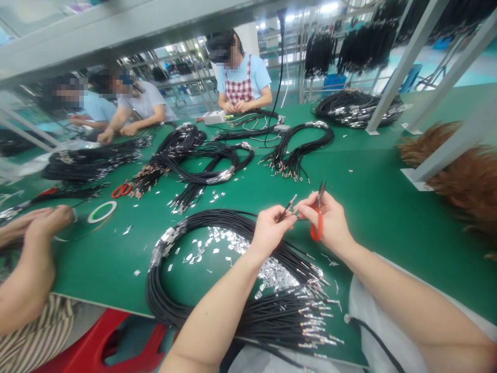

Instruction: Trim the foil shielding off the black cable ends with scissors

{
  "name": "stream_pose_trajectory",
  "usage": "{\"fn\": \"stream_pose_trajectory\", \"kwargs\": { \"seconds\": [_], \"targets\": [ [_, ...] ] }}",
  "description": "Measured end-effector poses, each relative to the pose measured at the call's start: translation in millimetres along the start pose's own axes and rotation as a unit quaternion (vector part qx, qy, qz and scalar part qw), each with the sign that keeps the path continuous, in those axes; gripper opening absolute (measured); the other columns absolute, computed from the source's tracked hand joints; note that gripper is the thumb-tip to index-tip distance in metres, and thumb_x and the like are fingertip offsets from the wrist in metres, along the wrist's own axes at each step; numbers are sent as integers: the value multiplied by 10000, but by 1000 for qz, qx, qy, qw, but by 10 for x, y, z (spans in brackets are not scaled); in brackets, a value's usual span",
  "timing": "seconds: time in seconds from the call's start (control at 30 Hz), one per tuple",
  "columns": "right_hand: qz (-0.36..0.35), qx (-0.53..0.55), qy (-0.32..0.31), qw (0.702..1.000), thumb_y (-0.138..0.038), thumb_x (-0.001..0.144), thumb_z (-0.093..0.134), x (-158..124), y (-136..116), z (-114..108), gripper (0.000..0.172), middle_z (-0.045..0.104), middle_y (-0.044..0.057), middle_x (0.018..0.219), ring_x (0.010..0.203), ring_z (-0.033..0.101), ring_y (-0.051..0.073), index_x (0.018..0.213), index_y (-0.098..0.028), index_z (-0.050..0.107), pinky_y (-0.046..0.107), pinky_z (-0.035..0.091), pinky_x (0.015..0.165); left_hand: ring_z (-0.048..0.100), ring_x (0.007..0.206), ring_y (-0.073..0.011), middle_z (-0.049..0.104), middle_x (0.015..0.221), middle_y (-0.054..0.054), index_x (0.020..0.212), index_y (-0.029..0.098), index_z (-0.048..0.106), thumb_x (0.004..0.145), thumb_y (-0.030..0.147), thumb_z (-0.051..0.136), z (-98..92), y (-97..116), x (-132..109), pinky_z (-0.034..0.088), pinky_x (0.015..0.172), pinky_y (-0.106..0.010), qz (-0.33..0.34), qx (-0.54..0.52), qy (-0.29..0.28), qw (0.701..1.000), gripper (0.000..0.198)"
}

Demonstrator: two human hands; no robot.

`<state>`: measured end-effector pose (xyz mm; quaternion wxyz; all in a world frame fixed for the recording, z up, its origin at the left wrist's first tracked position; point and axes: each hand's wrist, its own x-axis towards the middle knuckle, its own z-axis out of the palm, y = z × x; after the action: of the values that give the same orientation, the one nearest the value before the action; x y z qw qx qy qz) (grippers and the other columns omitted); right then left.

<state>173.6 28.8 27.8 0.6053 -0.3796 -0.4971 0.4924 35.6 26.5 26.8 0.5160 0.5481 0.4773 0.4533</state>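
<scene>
Pinching one thin black cable (pixel 288 207) between thumb and fingers, the person's left hand (pixel 272 230) is above the table (pixel 93 259), the cable's metal tip pointing up and to the right. Just beside it, the right hand (pixel 330 220) is curled around one pair of orange-handled scissors (pixel 320 218), blades upward; its thumb and finger are brought together near the left fingertips, though it cannot be told whether they pinch anything small as well.

Below the hands lies one large coil (pixel 163 290) of black cables, bound with silver wrapping at the upper left, its many metal ends fanned out at the right, too many to count. Dozens of silver scraps (pixel 275 274) lie inside the loop.

To the left are one roll of tape (pixel 113 209) and a second pair of scissors (pixel 121 190). Farther back, one horseshoe-shaped bundle (pixel 326 137) and one thick coil (pixel 361 109) lie toward the right; the overlapping bundles (pixel 182 140) left of them cannot be counted surely. Three metal posts stand at the right, near one brown shaggy heap (pixel 446 166). Three people work across the table, and a fourth person's two arms (pixel 42 248) reach in at the left.
</scene>
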Motion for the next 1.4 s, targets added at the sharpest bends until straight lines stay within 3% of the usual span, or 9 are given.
{"fn": "stream_pose_trajectory", "kwargs": {
  "seconds": [0.17,0.3,0.4,0.57,0.77,0.9,1.0,1.23,1.4],
  "targets": [
    [2,21,-2,1000,-226,653,747,35,16,-24,303,608,-45,641,570,556,103,708,-203,450,259,462,578,374,515,-77,473,541,43,595,157,516,735,284,598,22,-51,-41,300,522,-219,82,117,48,989,206],
    [-3,38,-3,999,-173,668,710,44,53,-33,285,634,-34,671,649,586,118,714,-203,430,272,456,651,359,536,-82,437,566,41,589,165,479,756,273,575,16,-90,-46,289,533,-224,148,189,93,966,221],
    [-21,13,-11,1000,-159,682,686,38,51,-33,275,629,-34,680,669,591,123,713,-206,417,287,453,687,352,512,-79,430,524,48,565,165,470,755,291,578,-10,-86,-20,279,518,-221,110,157,56,980,253],
    [-67,-65,-33,995,-143,714,634,19,-15,-22,255,595,-44,648,600,557,108,684,-213,391,264,437,614,378,472,-73,468,470,47,599,152,541,757,309,576,-63,-27,29,295,520,-223,33,38,-42,998,226],
    [-103,-103,-39,989,-139,737,610,-3,-15,-1,248,605,-27,667,601,556,112,674,-215,382,260,431,601,301,403,-44,381,427,65,626,132,576,709,358,626,-101,6,54,200,434,-213,-58,-71,-92,992,246],
    [-102,-162,-33,981,-221,753,627,30,43,-63,200,612,-7,704,622,554,125,698,-209,435,268,435,613,277,381,-29,395,441,65,664,129,579,709,352,639,-130,15,73,153,402,-206,-66,-113,-96,987,235],
    [-95,-289,-67,950,-333,752,639,80,53,-151,175,568,-14,645,569,504,122,756,-195,531,254,401,565,277,375,-17,478,501,52,726,134,584,694,338,667,-150,38,70,149,388,-201,-43,-128,-54,989,222],
    [-102,-499,-165,844,-496,784,572,99,-18,-222,328,564,-4,570,506,480,128,828,-175,625,245,339,522,288,373,-10,528,521,43,695,140,570,668,315,687,-149,44,55,176,384,-194,-19,-125,0,992,212],
    [-101,-538,-171,819,-514,799,547,84,-24,-201,338,583,6,563,497,510,141,835,-191,643,244,313,509,350,404,-28,535,509,43,667,150,554,658,283,672,-143,21,63,250,424,-192,-4,-89,17,996,177]
  ]
}}
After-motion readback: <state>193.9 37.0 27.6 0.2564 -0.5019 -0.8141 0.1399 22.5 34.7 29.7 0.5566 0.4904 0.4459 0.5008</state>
